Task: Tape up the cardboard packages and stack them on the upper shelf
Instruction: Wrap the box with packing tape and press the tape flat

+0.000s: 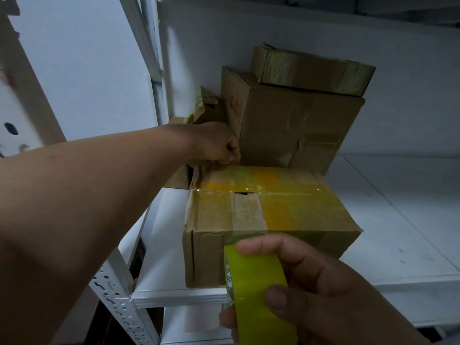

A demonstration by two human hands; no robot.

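On the white shelf (398,220) I'm seeing a cardboard package (249,220) sitting at the front left, its near face just back from the shelf's front edge. Yellowish tape crosses its top; one small gap shows at the flap seam, contents hidden. My left hand (219,143) is curled at the package's far left top corner, pinching the tape end there, I think. My right hand (311,290) grips the tape roll (251,295) just below the near face, a strip running up onto the box. Behind, a larger taped box (293,128) carries a flatter one (311,68), touching. Open shelf stretches away right.
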